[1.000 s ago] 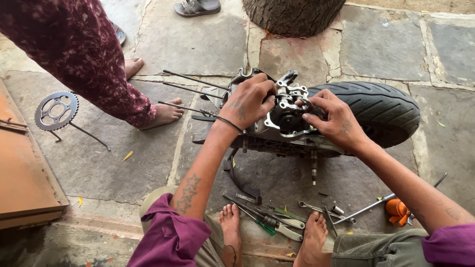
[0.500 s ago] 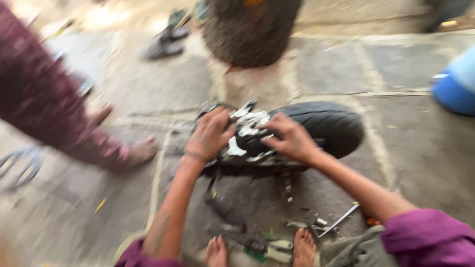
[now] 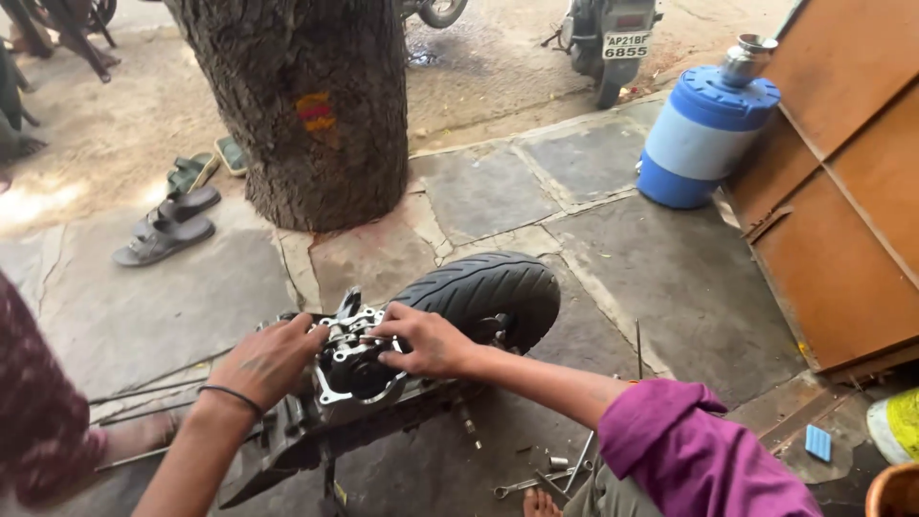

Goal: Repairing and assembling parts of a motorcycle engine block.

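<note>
A small engine with a silver metal head lies on the stone paving, joined to a black tyre on its right. My left hand curls around the left side of the silver engine head; a dark band sits on that wrist. From the other side, my right hand grips the top of the same part, its arm in a magenta sleeve. Both hands press against the metal, and what lies under the fingers is hidden.
A thick tree trunk stands behind the engine, with sandals to its left. A blue-and-white container and a brown wooden cabinet stand on the right. Spanners and thin rods lie nearby. Another person's dark red sleeve is at the left.
My view has swung upward, bringing the tree, container and cabinet into sight. Both hands have stayed on the engine head with only small shifts of the fingers.
</note>
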